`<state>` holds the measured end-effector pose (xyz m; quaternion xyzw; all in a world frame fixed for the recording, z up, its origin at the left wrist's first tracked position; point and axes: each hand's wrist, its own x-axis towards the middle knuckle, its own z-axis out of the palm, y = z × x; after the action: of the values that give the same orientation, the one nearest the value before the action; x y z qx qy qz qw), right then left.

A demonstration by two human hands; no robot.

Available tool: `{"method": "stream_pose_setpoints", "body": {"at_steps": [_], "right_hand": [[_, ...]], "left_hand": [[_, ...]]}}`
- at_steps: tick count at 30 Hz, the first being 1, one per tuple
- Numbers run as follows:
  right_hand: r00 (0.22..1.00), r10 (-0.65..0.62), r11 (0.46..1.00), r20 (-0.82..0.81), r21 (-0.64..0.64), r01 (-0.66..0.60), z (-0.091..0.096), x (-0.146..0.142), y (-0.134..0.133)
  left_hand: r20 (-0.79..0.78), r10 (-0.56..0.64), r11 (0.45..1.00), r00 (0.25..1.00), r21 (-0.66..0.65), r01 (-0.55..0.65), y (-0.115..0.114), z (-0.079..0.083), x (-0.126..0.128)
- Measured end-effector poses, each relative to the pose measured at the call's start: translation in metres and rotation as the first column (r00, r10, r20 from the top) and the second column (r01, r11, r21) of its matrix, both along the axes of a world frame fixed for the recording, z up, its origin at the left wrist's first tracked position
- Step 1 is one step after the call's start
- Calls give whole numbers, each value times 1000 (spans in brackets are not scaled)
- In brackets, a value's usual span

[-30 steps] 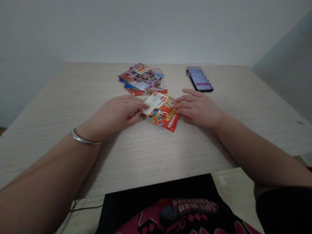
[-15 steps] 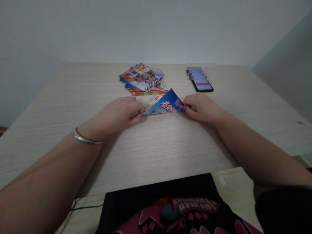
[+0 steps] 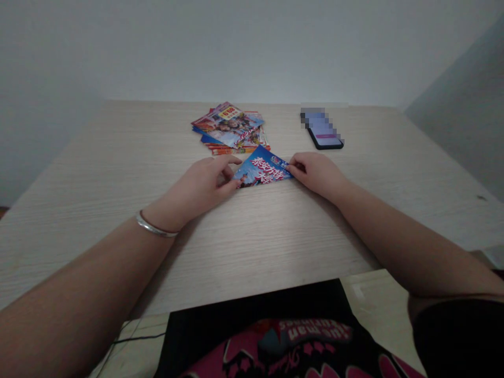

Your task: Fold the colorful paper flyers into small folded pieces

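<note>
A folded leaflet (image 3: pixel 262 169) lies on the table as a blue triangle with red and white print. My right hand (image 3: pixel 314 174) pinches its right corner between thumb and fingertips. My left hand (image 3: pixel 200 182) sits at its left corner, with the thumb against the tip and the index finger raised and spread above it. A metal bangle (image 3: pixel 156 229) circles my left wrist. Just beyond the leaflet is a loose pile of colourful printed leaflets (image 3: pixel 230 128), which neither hand touches.
A smartphone (image 3: pixel 325 131) with a partly blurred screen lies at the far right of the light wood-grain table (image 3: pixel 252 247). Below the table's near edge are my dark printed shirt (image 3: pixel 252 346) and a thin black cable (image 3: pixel 137 337).
The leaflet's orange-and-white face is gone, and a blue triangle now lies flat with its print facing up. My hands have drawn closer together, and my left wrist has shifted to the right.
</note>
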<state>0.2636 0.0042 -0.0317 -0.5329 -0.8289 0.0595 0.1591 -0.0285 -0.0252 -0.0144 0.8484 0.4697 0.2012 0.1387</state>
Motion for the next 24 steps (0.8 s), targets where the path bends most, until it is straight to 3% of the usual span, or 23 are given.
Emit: {"method": "stream_pose_setpoints", "body": {"at_steps": [6, 15, 21, 24], "right_hand": [[995, -5, 1000, -104, -13, 4, 0, -6, 1], [996, -16, 1000, -85, -27, 14, -2, -8, 7], [952, 109, 992, -287, -33, -123, 0, 2, 1], [890, 192, 981, -413, 89, -171, 0, 5, -2]], "left_hand": [[-99, 12, 999, 995, 42, -8, 1, -1, 1], [-135, 138, 988, 981, 90, -127, 0, -3, 5], [27, 147, 989, 989, -24, -146, -1, -3, 4], [204, 96, 995, 974, -33, -91, -1, -4, 4]]}}
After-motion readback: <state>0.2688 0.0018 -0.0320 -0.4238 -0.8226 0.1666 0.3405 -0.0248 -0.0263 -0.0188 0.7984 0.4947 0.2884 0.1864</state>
